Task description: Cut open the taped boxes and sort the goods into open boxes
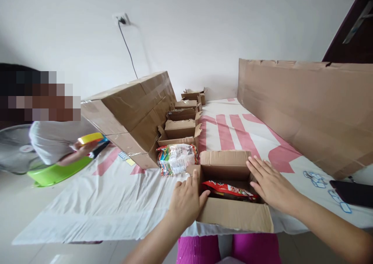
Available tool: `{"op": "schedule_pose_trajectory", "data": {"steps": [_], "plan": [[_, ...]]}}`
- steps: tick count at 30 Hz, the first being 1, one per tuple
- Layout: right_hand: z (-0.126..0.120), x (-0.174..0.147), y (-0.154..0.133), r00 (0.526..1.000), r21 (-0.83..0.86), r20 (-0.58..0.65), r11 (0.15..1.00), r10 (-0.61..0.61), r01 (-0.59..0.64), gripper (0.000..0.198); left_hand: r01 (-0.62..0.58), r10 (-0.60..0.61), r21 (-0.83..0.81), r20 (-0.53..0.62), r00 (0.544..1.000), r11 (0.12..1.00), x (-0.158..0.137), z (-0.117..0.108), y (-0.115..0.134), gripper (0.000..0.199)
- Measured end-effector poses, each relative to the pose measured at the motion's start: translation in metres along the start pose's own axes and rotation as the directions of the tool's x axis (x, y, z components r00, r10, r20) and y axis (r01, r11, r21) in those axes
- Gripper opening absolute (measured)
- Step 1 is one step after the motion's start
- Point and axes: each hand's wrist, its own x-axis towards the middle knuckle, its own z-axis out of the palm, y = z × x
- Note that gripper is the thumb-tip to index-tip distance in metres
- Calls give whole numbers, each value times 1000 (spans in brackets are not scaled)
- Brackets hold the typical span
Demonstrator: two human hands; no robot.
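An open cardboard box (237,214) stands in front of me at the table's near edge, its near and far flaps folded outward. Inside lies a red printed packet (229,188). At the box's left wall is my left hand (186,198), thumb over the front corner and fingers bent along the outside of the edge. My right hand (272,186) rests against the right side, fingers stretched out flat and thumb near the opening. Just beyond the left hand, a clear bag of colourful packets (177,159) lies on the cloth.
Several open small boxes (179,130) form a row behind the bag, beside a tall taped carton (136,116). A large cardboard panel (305,112) stands at the right, near a black phone (351,193). At left, a person (55,139) holds a yellow thing (91,138) beside a green basin (60,173).
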Motion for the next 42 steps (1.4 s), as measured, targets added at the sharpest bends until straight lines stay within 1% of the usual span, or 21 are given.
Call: {"op": "schedule_pose_trajectory", "data": {"steps": [2, 5, 8, 10, 12, 13, 15, 16, 18, 20, 21, 22, 23, 24, 25, 27, 29, 31, 35, 39, 42], "plan": [[9, -1, 7, 993, 218, 113, 973, 46, -70, 66, -11, 15, -70, 51, 999, 998, 3, 2, -8, 72], [26, -5, 9, 982, 541, 157, 823, 103, -173, 73, -95, 128, -308, 92, 987, 947, 9, 9, -21, 73], [48, -11, -5, 971, 796, 74, 574, 227, -194, 67, -144, 203, -583, 35, 979, 799, 10, 27, -29, 90], [60, -15, -17, 946, 888, 49, 420, 321, -188, 63, -153, 202, -726, -20, 979, 671, 8, 42, -30, 106], [67, -18, -22, 923, 914, 56, 353, 382, -202, 59, -138, 163, -827, -57, 985, 544, 3, 58, -28, 116], [66, -19, -22, 918, 905, 60, 367, 393, -216, 59, -126, 132, -863, -69, 989, 489, 0, 65, -26, 118], [57, -18, -17, 908, 835, 9, 496, 418, -237, 57, -105, 75, -913, -82, 994, 395, -5, 78, -23, 121], [48, -16, -14, 897, 769, -67, 595, 438, -233, 55, -103, 52, -930, -91, 994, 352, -7, 82, -21, 122], [23, -13, -13, 856, 586, -294, 788, 425, -190, 43, -127, 29, -956, -124, 992, 263, -8, 88, -17, 122], [-4, -8, -22, 836, 428, -460, 900, 299, -86, 28, -164, 18, -967, -164, 986, 193, -9, 90, -13, 122], [-15, -5, -29, 862, 393, -461, 919, 212, -16, 25, -180, 16, -970, -179, 984, 166, -9, 90, -12, 123], [-24, -1, -37, 903, 388, -405, 921, 145, 27, 25, -188, 15, -971, -188, 982, 149, -9, 91, -11, 123], [-30, 3, -45, 948, 396, -303, 918, 96, 33, 27, -190, 8, -971, -191, 982, 147, -10, 92, -10, 123], [-34, 8, -52, 985, 400, -158, 917, 73, -3, 30, -183, -8, -969, -187, 982, 168, -11, 94, -10, 123], [-34, 13, -58, 997, 382, 13, 921, 73, -73, 32, -169, -34, -963, -180, 983, 208, -12, 96, -10, 123], [-30, 25, -65, 945, 290, 309, 936, 104, -198, 37, -127, -93, -937, -165, 982, 325, -15, 99, -12, 117], [-23, 36, -65, 886, 219, 451, 949, 109, -228, 43, -91, -118, -906, -153, 981, 414, -19, 101, -13, 104], [-17, 45, -64, 869, 206, 488, 957, 80, -204, 44, -75, -102, -894, -133, 986, 442, -22, 99, -14, 92], [-9, 50, -67, 855, 205, 518, 967, 23, -150, 29, -60, -68, -883, -103, 992, 465, -26, 91, -11, 77], [-14, 47, -72, 879, 211, 476, 970, 8, -123, 14, -84, -65, -875, -130, 989, 476, -29, 90, -10, 62], [-34, 40, -70, 912, 202, 406, 968, 55, -149, 16, -143, -76, -853, -209, 975, 503, -33, 91, -14, 47]]}}
